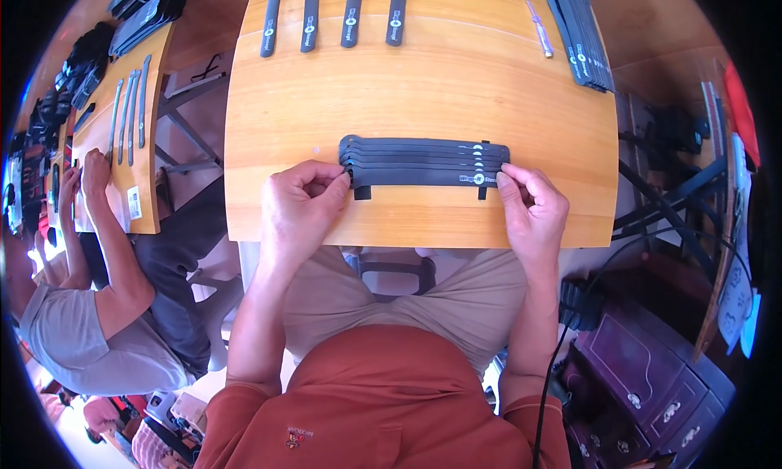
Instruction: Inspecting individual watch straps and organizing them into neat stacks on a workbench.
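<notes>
In front of me on the wooden table lies a fanned stack of dark grey straps (415, 166) with rounded left ends, the strips overlapping one another. My left hand (303, 204) pinches the left end of the stack between thumb and fingers. At the other end, my right hand (531, 204) grips the right edge of the stack in the same way. Short black tabs (362, 193) stick out from under the stack's front edge, and smaller ones show behind it. Whether the straps are fastened together cannot be seen.
Several single dark straps (309, 17) lie lengthwise at the table's far side. A purple-handled screwdriver (538, 27) and another strap stack (580, 41) are at the far right. To the left, a co-worker (90, 306) works at a second table (145, 200). A black cable (547, 387) hangs on my right.
</notes>
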Available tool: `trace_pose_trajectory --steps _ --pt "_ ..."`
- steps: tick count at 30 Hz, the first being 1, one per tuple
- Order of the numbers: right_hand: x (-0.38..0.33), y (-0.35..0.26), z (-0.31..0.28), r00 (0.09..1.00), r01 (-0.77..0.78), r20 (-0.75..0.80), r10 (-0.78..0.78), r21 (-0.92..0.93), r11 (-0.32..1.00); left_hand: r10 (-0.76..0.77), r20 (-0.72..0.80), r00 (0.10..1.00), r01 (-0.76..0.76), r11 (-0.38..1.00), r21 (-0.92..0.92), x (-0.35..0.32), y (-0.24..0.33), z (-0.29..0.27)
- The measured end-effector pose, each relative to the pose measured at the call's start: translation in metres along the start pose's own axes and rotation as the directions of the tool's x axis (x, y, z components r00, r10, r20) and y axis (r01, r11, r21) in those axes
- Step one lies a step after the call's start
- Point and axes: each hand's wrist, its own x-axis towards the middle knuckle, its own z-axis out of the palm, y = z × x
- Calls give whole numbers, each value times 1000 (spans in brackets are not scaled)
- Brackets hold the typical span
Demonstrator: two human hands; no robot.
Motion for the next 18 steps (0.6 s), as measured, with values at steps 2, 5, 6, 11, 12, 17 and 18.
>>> trace_pose_trajectory --steps 2,5,6,11,12,17,18 --pt "0 -1 0 1000 3 0 -3 -4 1000 5 7 1000 -5 1000 -3 0 -2 0" --pt "0 0 1 1000 19 -7 -19 -16 1000 14 13 1000 -14 1000 -5 0 -2 0" --pt "0 0 1 1000 19 -7 -19 -24 1000 17 12 1000 -17 1000 -4 0 -1 0" --pt "0 0 3 999 32 -16 -33 -31 999 21 6 1000 -21 1000 -1 0 -2 0" --pt "-1 0 3 999 34 -18 -35 -30 999 18 2 1000 -18 1000 -3 0 -2 0" --pt "-1 -2 4 998 48 -26 -49 -54 997 17 -4 1000 -17 1000 11 1 -3 -1" --pt "-2 -2 5 998 58 -33 -60 -57 997 14 -9 1000 -13 1000 12 1 -4 -1"
